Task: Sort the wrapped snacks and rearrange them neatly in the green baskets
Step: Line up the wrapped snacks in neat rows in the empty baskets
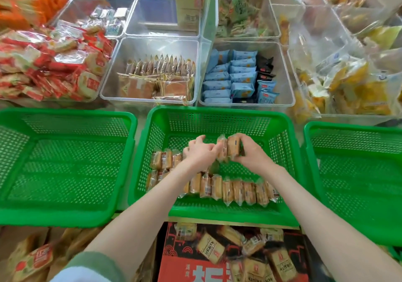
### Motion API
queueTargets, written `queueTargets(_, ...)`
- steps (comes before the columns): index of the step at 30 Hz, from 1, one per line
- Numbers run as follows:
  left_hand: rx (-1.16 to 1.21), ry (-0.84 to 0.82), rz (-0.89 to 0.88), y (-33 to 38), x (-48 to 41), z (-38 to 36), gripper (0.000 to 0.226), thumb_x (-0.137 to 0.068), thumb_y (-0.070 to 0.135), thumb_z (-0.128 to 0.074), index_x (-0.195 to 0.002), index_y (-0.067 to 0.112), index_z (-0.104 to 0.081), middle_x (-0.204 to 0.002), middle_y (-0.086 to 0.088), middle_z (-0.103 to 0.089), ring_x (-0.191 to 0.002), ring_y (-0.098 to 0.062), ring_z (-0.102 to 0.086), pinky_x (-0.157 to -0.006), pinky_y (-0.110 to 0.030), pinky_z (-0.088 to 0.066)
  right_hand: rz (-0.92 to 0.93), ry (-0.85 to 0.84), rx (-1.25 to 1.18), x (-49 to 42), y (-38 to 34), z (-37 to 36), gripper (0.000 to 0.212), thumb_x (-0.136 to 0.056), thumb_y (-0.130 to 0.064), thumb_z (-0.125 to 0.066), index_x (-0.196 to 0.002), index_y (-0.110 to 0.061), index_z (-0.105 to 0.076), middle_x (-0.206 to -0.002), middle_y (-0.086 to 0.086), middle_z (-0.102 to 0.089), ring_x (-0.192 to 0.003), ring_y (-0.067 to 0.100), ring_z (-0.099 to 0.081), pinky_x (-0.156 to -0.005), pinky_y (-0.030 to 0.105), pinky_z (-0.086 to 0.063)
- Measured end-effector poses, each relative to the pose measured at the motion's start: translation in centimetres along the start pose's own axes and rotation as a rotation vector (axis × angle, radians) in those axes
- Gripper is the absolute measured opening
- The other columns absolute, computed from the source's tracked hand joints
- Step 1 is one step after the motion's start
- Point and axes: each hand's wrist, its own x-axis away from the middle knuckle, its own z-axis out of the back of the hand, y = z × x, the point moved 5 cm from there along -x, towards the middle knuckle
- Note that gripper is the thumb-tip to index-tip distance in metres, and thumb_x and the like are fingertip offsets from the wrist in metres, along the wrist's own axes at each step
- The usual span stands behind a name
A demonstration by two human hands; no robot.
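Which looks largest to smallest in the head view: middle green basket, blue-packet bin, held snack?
1. middle green basket
2. clear bin of blue packets, though it sits farther away
3. wrapped snack gripped by the right hand

The left basket (65, 113) at 9 o'clock, the middle basket (217, 110) and the right basket (348, 127) at 3 o'clock are all bright green, with a fine perforated grid across walls and floor. The wrapped snacks (228, 189) in the middle basket are golden brown under clear film, with dark brown labels. At 12 o'clock are pale blue packets (230, 75), black packets (264, 64) and gold-and-brown packets (161, 77). Red-and-white wrappers (54, 64) fill 10 o'clock and yellow bags (359, 86) fill 2 o'clock. At 6 o'clock a box (182, 260) is red and black with cloud swirls.
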Motion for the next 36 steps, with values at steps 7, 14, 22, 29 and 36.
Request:
queueTargets(7, -0.265, 0.127, -0.184, -2.1, -1.4, -2.3, 0.05, -0.101, 0.045, -0.035, -0.143, 0.018, -0.04, -0.16, -0.008, -0.012, -0.146, -0.024, -0.009, -0.116, -0.044, -0.004, -0.157, -0.297, 0.138, -1.8, 2.7, -3.0, 0.077, -0.081, -0.019, -0.075, -0.144, -0.014, -0.032, -0.14, 0.01, -0.043, -0.124, 0.025, -0.046, -0.101, 0.035, -0.039)
queueTargets(14, -0.539, -0.041, -0.436, -6.0, 0.8, -3.5, 0.071, -0.092, 0.067, -0.009, -0.144, 0.034, 0.025, -0.153, -0.001, 0.032, -0.141, -0.02, 0.031, -0.117, -0.043, 0.016, -0.226, -0.529, -0.038, -1.1, 4.4, -3.3, 0.069, -0.09, -0.02, -0.055, -0.148, -0.038, -0.022, -0.159, -0.002, -0.009, -0.143, 0.022, -0.02, -0.112, 0.037, -0.025)
queueTargets(22, -0.57, 0.04, -0.467, -6.1, 0.1, -4.4, 0.075, -0.086, 0.074, -0.004, -0.138, 0.035, 0.033, -0.151, -0.001, 0.034, -0.14, -0.022, 0.033, -0.115, -0.043, 0.019, -0.361, -0.483, -0.223, -0.9, 4.6, -4.8, 0.072, -0.084, -0.072, -0.046, -0.147, -0.042, -0.029, -0.156, -0.009, -0.023, -0.143, 0.019, -0.022, -0.117, 0.045, -0.018)
queueTargets(29, -0.613, 0.052, -0.42, -5.5, 0.1, -4.6, 0.073, -0.091, 0.071, -0.011, -0.141, 0.034, 0.028, -0.155, -0.003, 0.029, -0.141, -0.024, 0.03, -0.116, -0.046, 0.017, -0.346, -0.61, 0.095, -0.4, 3.2, -4.1, 0.077, -0.093, -0.065, -0.034, -0.154, -0.027, -0.005, -0.161, -0.002, -0.009, -0.147, 0.021, -0.014, -0.117, 0.041, -0.013)
queueTargets(36, -0.44, 0.188, -0.363, -4.5, 4.1, -4.1, 0.067, -0.096, 0.064, -0.01, -0.15, 0.032, 0.015, -0.159, -0.005, 0.02, -0.142, -0.019, 0.028, -0.116, -0.045, 0.017, -0.143, -0.276, 0.365, 1.9, 1.2, -3.0, 0.083, -0.091, -0.066, -0.037, -0.154, -0.025, -0.002, -0.16, 0.004, -0.014, -0.146, 0.024, -0.018, -0.117, 0.046, -0.023)
